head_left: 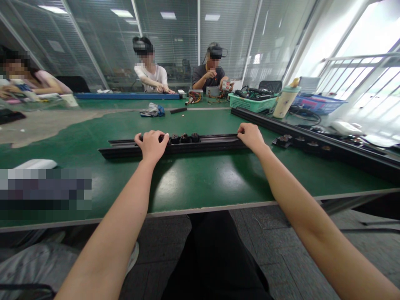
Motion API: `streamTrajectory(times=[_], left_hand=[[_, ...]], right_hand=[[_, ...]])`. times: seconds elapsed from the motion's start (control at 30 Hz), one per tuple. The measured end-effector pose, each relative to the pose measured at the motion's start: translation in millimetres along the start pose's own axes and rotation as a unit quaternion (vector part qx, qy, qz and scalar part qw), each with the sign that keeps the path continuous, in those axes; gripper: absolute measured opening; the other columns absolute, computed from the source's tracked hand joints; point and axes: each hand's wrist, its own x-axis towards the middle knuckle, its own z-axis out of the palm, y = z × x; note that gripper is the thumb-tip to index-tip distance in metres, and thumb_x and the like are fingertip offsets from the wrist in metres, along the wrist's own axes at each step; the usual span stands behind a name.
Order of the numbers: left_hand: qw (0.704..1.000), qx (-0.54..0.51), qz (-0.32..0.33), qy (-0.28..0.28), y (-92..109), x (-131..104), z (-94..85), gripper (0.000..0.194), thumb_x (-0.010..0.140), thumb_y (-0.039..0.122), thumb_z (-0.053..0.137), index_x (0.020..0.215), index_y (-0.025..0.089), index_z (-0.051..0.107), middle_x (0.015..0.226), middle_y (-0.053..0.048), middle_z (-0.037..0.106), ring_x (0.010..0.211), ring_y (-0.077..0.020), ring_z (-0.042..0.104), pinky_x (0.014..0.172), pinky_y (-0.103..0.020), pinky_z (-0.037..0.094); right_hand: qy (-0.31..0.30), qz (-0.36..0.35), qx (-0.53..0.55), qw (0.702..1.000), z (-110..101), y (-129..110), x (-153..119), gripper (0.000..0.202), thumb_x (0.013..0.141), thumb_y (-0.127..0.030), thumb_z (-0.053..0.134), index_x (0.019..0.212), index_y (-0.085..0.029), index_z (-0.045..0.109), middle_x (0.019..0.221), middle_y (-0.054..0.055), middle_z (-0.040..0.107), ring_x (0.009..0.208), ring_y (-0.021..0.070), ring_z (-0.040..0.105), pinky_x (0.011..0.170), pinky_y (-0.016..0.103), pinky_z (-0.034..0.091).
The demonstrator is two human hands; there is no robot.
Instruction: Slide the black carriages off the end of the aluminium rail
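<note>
A long black rail [215, 146] lies crosswise on the green table in front of me. Small black round-topped pieces [184, 138] sit in its channel, just right of my left hand. My left hand [152, 143] is closed over the rail left of its middle, thumb toward the round pieces; its fingertips are partly hidden behind the rail. At the right end, my right hand [251, 135] pinches the rail, covering that end. A thinner black strip [121, 142] runs along the rail's far side on the left.
Another long black rail [300, 133] slants along the right, with small dark parts [283, 141] beside it. Farther back are a green basket [253, 103] of cables, a yellow cup [286, 102] and a crumpled cloth [152, 110]. Co-workers sit across and at left.
</note>
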Motion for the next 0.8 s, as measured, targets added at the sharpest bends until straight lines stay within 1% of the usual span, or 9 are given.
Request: streamTrajectory(times=[0.13,0.23,0.47,0.8], left_hand=[[1.0,0.002,0.0,0.001,-0.4,0.1,0.4,0.032,0.103,0.046,0.049,0.097,0.027,0.074,0.121,-0.011,0.076,0.124,-0.035,0.059,0.124,-0.06,0.021],[1.0,0.006,0.0,0.002,-0.2,0.0,0.4,0.033,0.103,0.045,0.049,0.097,0.026,0.074,0.12,-0.012,0.076,0.124,-0.0349,0.06,0.124,-0.059,0.022],[1.0,0.011,0.0,0.002,0.9,-0.2,-0.3,0.033,0.102,0.045,0.049,0.096,0.026,0.075,0.118,-0.012,0.076,0.122,-0.0352,0.061,0.123,-0.06,0.023],[1.0,0.006,0.001,0.001,1.0,0.0,-0.7,0.034,0.103,0.045,0.048,0.097,0.027,0.076,0.118,-0.012,0.076,0.122,-0.0356,0.061,0.123,-0.06,0.022]], right_hand=[[0.016,0.007,-0.008,1.0,1.0,1.7,-1.0,0.016,0.087,-0.013,0.063,0.09,-0.022,0.075,0.104,0.011,0.07,0.105,0.0283,0.063,0.096,0.041,0.052],[0.013,0.004,-0.005,1.0,2.3,4.0,-1.1,0.017,0.086,-0.012,0.064,0.093,-0.022,0.076,0.102,0.011,0.068,0.105,0.0285,0.062,0.097,0.042,0.052],[0.009,0.004,-0.004,1.0,4.0,5.6,-0.8,0.019,0.088,-0.011,0.062,0.097,-0.02,0.076,0.109,0.013,0.068,0.107,0.0282,0.062,0.099,0.042,0.052],[0.014,0.006,-0.005,1.0,4.5,5.8,-0.6,0.02,0.087,-0.011,0.062,0.095,-0.022,0.076,0.107,0.012,0.069,0.105,0.028,0.063,0.096,0.042,0.053]])
